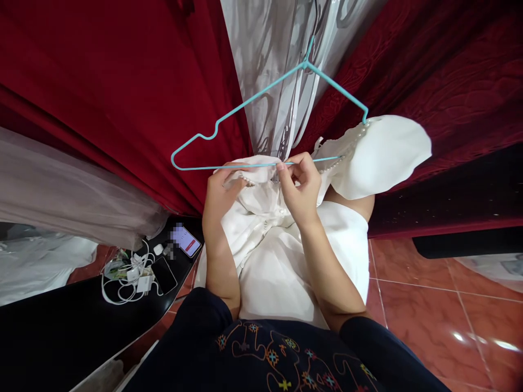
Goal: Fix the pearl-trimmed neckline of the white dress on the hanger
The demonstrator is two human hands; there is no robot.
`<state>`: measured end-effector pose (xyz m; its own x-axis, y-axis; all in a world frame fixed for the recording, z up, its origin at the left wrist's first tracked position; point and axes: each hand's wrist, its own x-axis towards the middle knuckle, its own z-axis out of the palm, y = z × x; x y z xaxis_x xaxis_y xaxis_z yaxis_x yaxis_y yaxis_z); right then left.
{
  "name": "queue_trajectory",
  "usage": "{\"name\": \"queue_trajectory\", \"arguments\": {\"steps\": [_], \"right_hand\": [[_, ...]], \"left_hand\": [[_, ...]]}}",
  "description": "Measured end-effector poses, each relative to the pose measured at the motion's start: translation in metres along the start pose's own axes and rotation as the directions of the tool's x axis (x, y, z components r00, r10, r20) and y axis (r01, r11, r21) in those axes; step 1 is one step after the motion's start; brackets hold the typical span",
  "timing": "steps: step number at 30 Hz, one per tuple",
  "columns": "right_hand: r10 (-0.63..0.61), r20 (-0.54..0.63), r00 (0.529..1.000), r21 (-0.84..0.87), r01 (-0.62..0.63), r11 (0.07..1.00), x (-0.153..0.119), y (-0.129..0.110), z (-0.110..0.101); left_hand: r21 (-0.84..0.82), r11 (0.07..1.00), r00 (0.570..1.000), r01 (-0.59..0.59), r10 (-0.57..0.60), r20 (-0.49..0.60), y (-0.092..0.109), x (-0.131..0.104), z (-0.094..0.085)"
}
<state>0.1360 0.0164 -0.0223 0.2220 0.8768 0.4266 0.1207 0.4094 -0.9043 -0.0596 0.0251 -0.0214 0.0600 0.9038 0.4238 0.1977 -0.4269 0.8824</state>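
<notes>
A white dress (269,267) with pearl-like beaded trim lies across my lap. A light-blue hanger (261,90) stands upright above it, and its right shoulder end goes into the beaded opening by the dress's wide white sleeve (390,155). The hanger's left end is bare. My left hand (220,196) is closed on the dress's left shoulder fabric, just under the hanger's bottom bar. Beside it, my right hand (303,188) pinches the bar with thumb and fingers, close to the white fabric. Some fingertips of both hands are hidden by cloth.
Dark red fabric (122,81) hangs on both sides, with whitish translucent material (261,49) between. On a black table (81,321) at left lie phones (188,241), tangled white cables (131,283) and a charger. Red-brown tiles (417,277) cover the floor.
</notes>
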Motion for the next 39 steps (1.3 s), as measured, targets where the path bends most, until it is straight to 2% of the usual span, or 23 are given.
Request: {"name": "queue_trajectory", "arguments": {"steps": [3, 8, 14, 15, 17, 18, 19, 21, 22, 23, 24, 25, 27, 29, 32, 35, 39], "right_hand": [[-0.007, 0.009, 1.000, 0.011, 0.007, 1.000, -0.001, 0.001, 0.001], [0.003, 0.028, 1.000, 0.037, -0.004, 0.999, -0.002, 0.004, -0.003], [0.018, 0.153, 0.988, -0.013, -0.016, 1.000, 0.000, 0.000, -0.015], [0.000, 0.139, 0.990, -0.031, 0.004, 1.000, 0.001, -0.003, -0.019], [-0.081, -0.004, 0.997, -0.072, 0.080, 0.994, 0.005, -0.008, -0.028], [-0.146, -0.125, 0.981, -0.093, 0.135, 0.986, 0.008, -0.010, -0.033], [-0.222, -0.247, 0.943, -0.129, 0.195, 0.972, 0.012, -0.011, -0.040], [-0.377, -0.389, 0.840, -0.269, 0.288, 0.919, 0.022, -0.011, -0.054], [-0.451, -0.389, 0.803, -0.357, 0.319, 0.878, 0.028, -0.009, -0.061], [-0.503, -0.351, 0.790, -0.434, 0.339, 0.835, 0.034, -0.006, -0.068], [-0.526, -0.290, 0.799, -0.488, 0.350, 0.800, 0.040, -0.003, -0.073], [-0.524, -0.232, 0.820, -0.512, 0.355, 0.783, 0.046, 0.001, -0.078], [-0.473, -0.179, 0.863, -0.482, 0.342, 0.807, 0.054, 0.007, -0.083], [-0.387, -0.188, 0.902, -0.411, 0.286, 0.866, 0.059, 0.011, -0.084], [-0.281, -0.207, 0.937, -0.336, 0.202, 0.920, 0.062, 0.010, -0.087], [-0.270, -0.247, 0.930, -0.332, 0.181, 0.926, 0.069, 0.009, -0.097], [-0.213, -0.393, 0.895, -0.254, 0.117, 0.960, 0.084, 0.023, -0.118]], "left_hand": [[-0.083, 0.995, 0.998, -0.054, 0.055, 0.007, 0.001, 0.000, 0.020], [-0.187, 0.970, 0.983, -0.158, 0.137, -0.120, 0.008, 0.001, 0.046], [-0.203, 0.960, 0.970, -0.192, 0.155, -0.185, 0.011, 0.002, 0.056], [-0.189, 0.962, 0.967, -0.198, 0.161, -0.197, 0.011, 0.002, 0.056], [-0.177, 0.962, 0.959, -0.209, 0.166, -0.230, 0.011, 0.003, 0.058], [-0.184, 0.958, 0.953, -0.221, 0.172, -0.251, 0.012, 0.003, 0.059], [-0.195, 0.952, 0.946, -0.235, 0.178, -0.271, 0.012, 0.003, 0.061], [-0.212, 0.945, 0.936, -0.250, 0.180, -0.301, 0.013, 0.003, 0.065], [-0.213, 0.946, 0.934, -0.246, 0.173, -0.312, 0.014, 0.003, 0.067], [-0.209, 0.949, 0.934, -0.235, 0.161, -0.320, 0.015, 0.002, 0.068], [-0.203, 0.954, 0.934, -0.222, 0.149, -0.324, 0.015, 0.002, 0.069], [-0.198, 0.956, 0.934, -0.218, 0.145, -0.327, 0.016, 0.003, 0.070], [-0.200, 0.950, 0.926, -0.241, 0.164, -0.339, 0.016, 0.004, 0.067], [-0.199, 0.941, 0.915, -0.274, 0.192, -0.354, 0.016, 0.006, 0.061], [-0.153, 0.948, 0.907, -0.280, 0.209, -0.367, 0.016, 0.010, 0.050], [-0.110, 0.961, 0.907, -0.255, 0.198, -0.371, 0.017, 0.011, 0.043], [-0.154, 0.955, 0.923, -0.252, 0.190, -0.335, 0.017, 0.009, 0.046]]}}
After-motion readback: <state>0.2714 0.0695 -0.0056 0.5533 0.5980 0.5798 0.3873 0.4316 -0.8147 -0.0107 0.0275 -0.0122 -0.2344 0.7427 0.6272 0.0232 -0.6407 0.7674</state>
